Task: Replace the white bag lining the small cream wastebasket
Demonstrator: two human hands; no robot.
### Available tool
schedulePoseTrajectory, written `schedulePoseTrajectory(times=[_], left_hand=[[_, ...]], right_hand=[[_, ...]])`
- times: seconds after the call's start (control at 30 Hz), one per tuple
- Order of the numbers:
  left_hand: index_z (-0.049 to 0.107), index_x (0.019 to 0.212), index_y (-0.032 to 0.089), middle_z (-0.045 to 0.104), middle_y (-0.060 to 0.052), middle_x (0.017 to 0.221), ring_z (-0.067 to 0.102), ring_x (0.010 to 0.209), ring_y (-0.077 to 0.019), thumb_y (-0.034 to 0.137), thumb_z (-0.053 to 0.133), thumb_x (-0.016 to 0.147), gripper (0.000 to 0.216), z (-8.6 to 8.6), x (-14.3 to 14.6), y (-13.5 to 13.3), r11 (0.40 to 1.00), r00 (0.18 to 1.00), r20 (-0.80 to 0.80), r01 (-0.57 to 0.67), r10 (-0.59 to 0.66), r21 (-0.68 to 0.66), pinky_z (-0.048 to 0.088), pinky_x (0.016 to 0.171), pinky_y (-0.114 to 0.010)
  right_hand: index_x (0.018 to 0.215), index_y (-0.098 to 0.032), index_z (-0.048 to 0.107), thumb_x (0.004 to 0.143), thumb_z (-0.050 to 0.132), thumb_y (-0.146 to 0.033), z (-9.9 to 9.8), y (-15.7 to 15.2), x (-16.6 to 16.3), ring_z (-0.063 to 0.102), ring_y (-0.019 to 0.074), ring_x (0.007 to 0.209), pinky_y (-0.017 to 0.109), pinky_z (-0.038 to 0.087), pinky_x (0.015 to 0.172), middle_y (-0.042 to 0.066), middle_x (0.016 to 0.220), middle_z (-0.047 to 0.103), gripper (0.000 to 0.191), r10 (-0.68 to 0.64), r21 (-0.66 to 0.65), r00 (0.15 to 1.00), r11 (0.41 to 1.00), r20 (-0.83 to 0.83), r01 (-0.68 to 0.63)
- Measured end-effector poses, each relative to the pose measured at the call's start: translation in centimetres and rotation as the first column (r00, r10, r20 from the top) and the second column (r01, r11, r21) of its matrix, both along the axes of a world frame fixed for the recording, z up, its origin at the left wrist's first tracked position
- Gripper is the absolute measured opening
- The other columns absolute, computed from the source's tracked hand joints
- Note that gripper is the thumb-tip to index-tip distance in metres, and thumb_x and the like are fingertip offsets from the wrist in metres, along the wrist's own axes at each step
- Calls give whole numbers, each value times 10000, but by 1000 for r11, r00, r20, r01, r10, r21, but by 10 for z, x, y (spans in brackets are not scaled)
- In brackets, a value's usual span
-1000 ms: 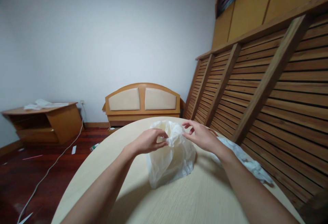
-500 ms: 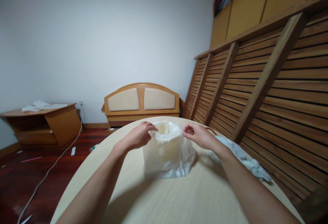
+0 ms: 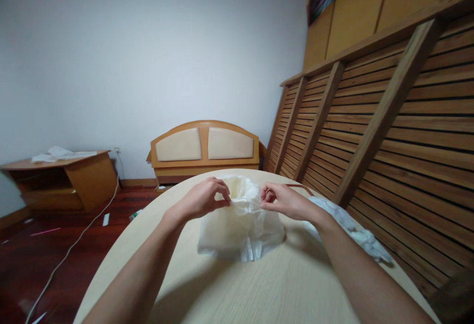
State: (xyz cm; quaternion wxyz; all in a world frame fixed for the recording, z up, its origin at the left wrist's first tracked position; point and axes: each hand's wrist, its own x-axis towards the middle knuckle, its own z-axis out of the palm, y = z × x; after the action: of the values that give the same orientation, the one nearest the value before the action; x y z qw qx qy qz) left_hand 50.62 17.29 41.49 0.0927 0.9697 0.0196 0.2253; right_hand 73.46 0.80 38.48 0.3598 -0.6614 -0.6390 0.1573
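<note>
A translucent white plastic bag [image 3: 240, 230] stands on the pale round table [image 3: 296, 279], draped around a pale yellowish container [image 3: 235, 185] that shows dimly inside its mouth. My left hand [image 3: 209, 198] pinches the bag's rim on the left between thumb and fingers. On the right side of the rim, my right hand [image 3: 277, 198] is closed with fingertips pinching the plastic. Between the two hands the near edge of the bag is drawn fairly straight. The container's lower part is hidden by the bag.
A crumpled pale cloth [image 3: 348, 227] lies at the table's right edge, near a thin brown strap [image 3: 301, 186]. Slatted wooden panels [image 3: 370, 141] lean at the right. A headboard [image 3: 203, 146] stands behind the table. A cable [image 3: 81, 237] runs over the floor beside a low cabinet [image 3: 89, 181].
Both hands have come slightly lower and nearer, the right one also leftward. The bag's near rim is pulled toward me, and its lower part spreads wider to the left.
</note>
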Motion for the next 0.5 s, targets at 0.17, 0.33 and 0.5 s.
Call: schedulePoseTrajectory(times=[0.17, 0.33, 0.5], left_hand=[[724, 786, 181, 727, -52, 886, 656, 802, -165, 243, 668, 853, 107, 8, -10, 9, 999, 998, -64, -9, 7, -35, 502, 769, -280], [690, 835, 165, 724, -48, 852, 658, 741, -150, 193, 636, 830, 61, 5, -17, 18, 993, 996, -70, -61, 54, -100, 495, 690, -245], [682, 764, 158, 719, -51, 817, 653, 702, -150, 191, 653, 774, 45, -1, -16, 23, 982, 977, -136, -173, 162, -77, 473, 627, -227]], right_hand=[[912, -191, 559, 771, 700, -261, -2, -1, 1, 647, 169, 716, 259, 449, 629, 9, 754, 695, 211, 39, -70, 999, 997, -2, -39], [979, -205, 565, 754, 761, -362, 4, -3, -6, 624, 173, 745, 278, 451, 647, 16, 854, 675, 337, -43, 7, 985, 999, 165, 42], [1253, -255, 527, 710, 809, -334, 5, -3, -13, 618, 215, 971, 352, 477, 858, 77, 1252, 598, 617, -134, 151, 942, 984, 306, 91]])
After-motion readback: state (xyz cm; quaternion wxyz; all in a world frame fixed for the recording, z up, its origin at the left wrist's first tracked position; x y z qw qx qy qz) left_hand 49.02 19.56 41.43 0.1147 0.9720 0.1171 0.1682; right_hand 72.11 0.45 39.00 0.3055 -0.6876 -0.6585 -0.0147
